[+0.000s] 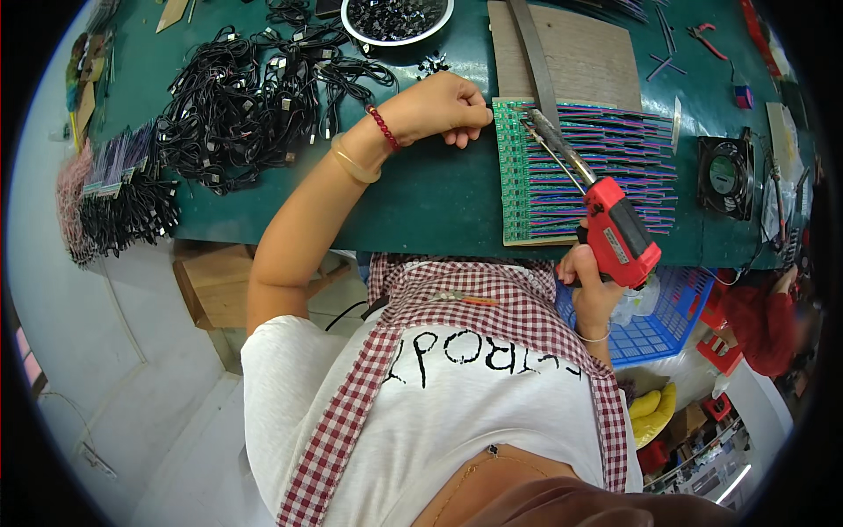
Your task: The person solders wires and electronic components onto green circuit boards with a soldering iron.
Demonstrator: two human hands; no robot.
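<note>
My right hand [590,274] grips the handle of a red and black soldering gun [617,233]. Its metal tip reaches up and left to the top end of a green circuit board panel [514,189]. Rows of thin multicoloured wires [606,180] run rightward from that panel. At the panel's upper left corner my left hand [450,107] is closed, thumb and forefinger pinched together; whatever they may hold is too small to make out. A flat metal bar [532,53] lies across a wooden board [584,53] behind the panel.
Bundled black cables [228,105] cover the table's left part. A white bowl [349,25] of small black parts stands at the back. To the right are a black fan [725,177] and red-handled pliers [709,39]. A blue crate [659,329] sits below the table edge.
</note>
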